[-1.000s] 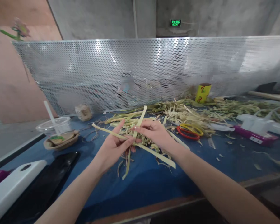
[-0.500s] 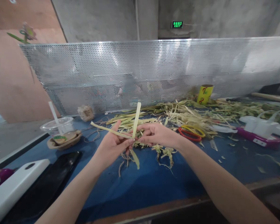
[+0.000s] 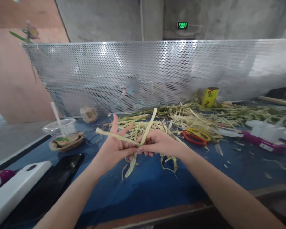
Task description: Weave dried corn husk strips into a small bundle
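Note:
Pale green flat plant strips (image 3: pixel 148 128) cross between my hands above the table; one end points up, one sticks out left over my palm, one hangs below. My left hand (image 3: pixel 112 148) pinches the crossing between thumb and a finger, its other fingers spread. My right hand (image 3: pixel 157 143) grips the same crossing from the right, thumb pressed on it and fingers curled behind. Exactly how the strips are folded there is hidden by the fingertips. Behind and below my hands lies a heap of similar dry strips and shreds (image 3: pixel 181 116).
On the blue table (image 3: pixel 143 197), red and yellow rings (image 3: pixel 194 137), a yellow tube (image 3: pixel 210 97) and a purple power strip (image 3: pixel 265 141) lie to the right. Leftward are a plastic cup (image 3: pixel 59 127), brown bowl (image 3: pixel 66 142), black phone (image 3: pixel 62 171) and white device (image 3: pixel 21 190). A perforated metal screen (image 3: pixel 124 63) stands behind.
My right hand has closed in with its thumb on the crossing. The upright strip now leans right, and the hanging end has swung left. My left hand's fingers have spread.

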Demonstrator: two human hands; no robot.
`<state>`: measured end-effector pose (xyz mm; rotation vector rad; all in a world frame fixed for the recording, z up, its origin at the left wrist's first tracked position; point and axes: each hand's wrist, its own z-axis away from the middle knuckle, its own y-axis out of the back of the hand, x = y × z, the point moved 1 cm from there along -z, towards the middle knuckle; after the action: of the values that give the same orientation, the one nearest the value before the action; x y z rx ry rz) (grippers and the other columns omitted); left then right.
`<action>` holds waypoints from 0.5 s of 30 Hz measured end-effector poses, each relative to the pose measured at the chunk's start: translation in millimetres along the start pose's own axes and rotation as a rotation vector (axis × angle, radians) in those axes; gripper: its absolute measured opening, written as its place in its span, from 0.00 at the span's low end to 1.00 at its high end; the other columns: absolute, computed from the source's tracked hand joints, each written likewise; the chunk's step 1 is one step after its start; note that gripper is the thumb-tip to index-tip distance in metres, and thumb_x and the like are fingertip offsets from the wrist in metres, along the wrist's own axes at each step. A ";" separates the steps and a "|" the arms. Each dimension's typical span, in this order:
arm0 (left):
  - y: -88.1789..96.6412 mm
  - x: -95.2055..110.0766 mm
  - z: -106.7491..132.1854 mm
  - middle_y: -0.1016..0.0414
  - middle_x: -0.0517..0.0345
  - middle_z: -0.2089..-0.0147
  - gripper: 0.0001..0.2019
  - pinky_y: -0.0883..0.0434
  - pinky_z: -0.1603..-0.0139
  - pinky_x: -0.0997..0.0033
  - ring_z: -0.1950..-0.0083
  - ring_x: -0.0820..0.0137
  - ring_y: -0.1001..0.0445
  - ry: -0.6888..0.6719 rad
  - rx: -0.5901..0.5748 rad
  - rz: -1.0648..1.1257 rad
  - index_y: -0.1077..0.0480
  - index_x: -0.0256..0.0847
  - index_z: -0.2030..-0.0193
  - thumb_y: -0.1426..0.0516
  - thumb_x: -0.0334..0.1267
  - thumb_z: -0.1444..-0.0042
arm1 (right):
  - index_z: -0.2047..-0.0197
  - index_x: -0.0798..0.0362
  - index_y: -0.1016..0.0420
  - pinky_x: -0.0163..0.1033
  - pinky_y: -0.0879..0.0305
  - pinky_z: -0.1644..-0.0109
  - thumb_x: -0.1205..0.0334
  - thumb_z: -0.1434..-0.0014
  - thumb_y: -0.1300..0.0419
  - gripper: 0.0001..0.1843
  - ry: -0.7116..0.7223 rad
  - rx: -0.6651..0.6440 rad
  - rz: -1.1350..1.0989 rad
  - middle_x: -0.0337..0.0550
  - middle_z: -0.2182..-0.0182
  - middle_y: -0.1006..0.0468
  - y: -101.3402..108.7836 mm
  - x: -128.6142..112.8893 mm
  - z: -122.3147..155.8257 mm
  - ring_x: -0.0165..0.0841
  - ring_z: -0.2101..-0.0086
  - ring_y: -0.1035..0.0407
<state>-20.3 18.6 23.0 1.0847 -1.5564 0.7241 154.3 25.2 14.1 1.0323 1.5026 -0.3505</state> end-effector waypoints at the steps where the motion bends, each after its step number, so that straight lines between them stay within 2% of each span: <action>1: -0.6 0.6 0.2 0.51 0.40 0.33 0.63 0.28 0.79 0.72 0.74 0.75 0.26 0.033 0.011 -0.014 0.87 0.69 0.40 0.36 0.26 0.59 | 0.60 0.55 0.25 0.28 0.36 0.75 0.58 0.46 0.39 0.12 0.000 0.011 0.023 0.39 0.74 0.26 -0.7 0.1 0.3 0.23 0.76 0.34; 5: -5.9 2.4 1.6 0.38 0.39 0.39 0.65 0.29 0.82 0.74 0.76 0.74 0.26 0.114 0.068 -0.039 0.90 0.66 0.41 0.36 0.26 0.59 | 0.67 0.55 0.28 0.28 0.38 0.76 0.57 0.44 0.43 0.09 -0.020 0.103 0.042 0.37 0.77 0.27 -3.3 -0.5 -0.2 0.22 0.79 0.36; 9: -9.0 0.4 2.2 0.36 0.40 0.40 0.62 0.31 0.85 0.77 0.75 0.72 0.25 0.108 0.091 0.020 0.87 0.66 0.39 0.36 0.27 0.57 | 0.71 0.56 0.30 0.28 0.40 0.76 0.56 0.45 0.41 0.11 -0.028 0.167 -0.025 0.35 0.80 0.29 -2.2 -2.1 -4.0 0.21 0.81 0.38; 12: -6.9 -0.5 2.3 0.38 0.39 0.39 0.60 0.30 0.84 0.78 0.76 0.74 0.25 0.053 0.152 0.046 0.80 0.62 0.36 0.36 0.27 0.58 | 0.59 0.56 0.33 0.28 0.41 0.77 0.56 0.45 0.41 0.14 -0.059 0.172 -0.158 0.33 0.81 0.30 2.9 -1.5 -5.1 0.21 0.82 0.39; 14: -5.1 -0.1 2.4 0.37 0.37 0.40 0.60 0.30 0.83 0.77 0.75 0.73 0.25 0.024 0.187 0.075 0.78 0.57 0.34 0.35 0.26 0.60 | 0.51 0.54 0.40 0.29 0.42 0.77 0.57 0.44 0.42 0.20 -0.055 0.155 -0.233 0.33 0.80 0.28 5.8 -0.2 -4.8 0.22 0.82 0.39; 15: -4.6 0.2 2.5 0.36 0.36 0.40 0.60 0.29 0.82 0.77 0.74 0.72 0.24 0.018 0.198 0.091 0.77 0.54 0.34 0.35 0.26 0.60 | 0.49 0.54 0.43 0.29 0.43 0.78 0.58 0.43 0.43 0.20 -0.044 0.148 -0.244 0.33 0.79 0.28 6.4 0.8 -4.5 0.22 0.83 0.40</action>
<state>-17.2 14.6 22.1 1.1533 -1.5504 0.9635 156.4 32.4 16.6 0.9503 1.5849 -0.6608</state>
